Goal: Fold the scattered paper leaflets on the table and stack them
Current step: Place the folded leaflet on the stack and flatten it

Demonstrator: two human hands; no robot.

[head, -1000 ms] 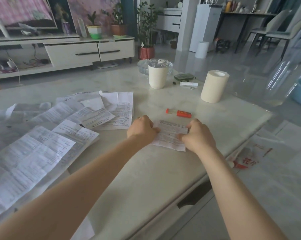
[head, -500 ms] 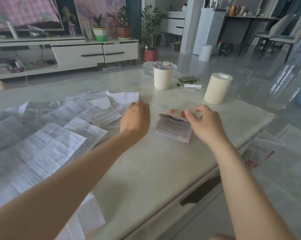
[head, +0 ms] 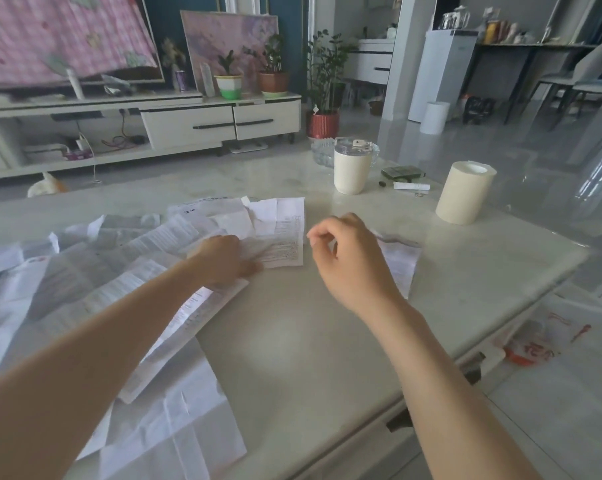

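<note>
Several unfolded white printed leaflets (head: 95, 289) lie overlapping across the left half of the marble table (head: 310, 341). My left hand (head: 223, 259) rests on this pile, its fingers touching a small printed sheet (head: 285, 240) at the pile's right edge. A folded leaflet (head: 401, 261) lies flat to the right, partly hidden by my right hand (head: 348, 258). That hand hovers above the table with loosely curled fingers and holds nothing.
At the far side of the table stand a cream lidded cup (head: 351, 171), a glass bowl (head: 322, 154), a dark small box (head: 401, 172), a white tube (head: 412, 186) and a cream paper roll (head: 462, 195). The table's edge runs close on the right.
Both hands have left the folded leaflet, which now lies flat. My left hand has moved left onto the scattered pile, and my right hand has lifted off and drifted left.
</note>
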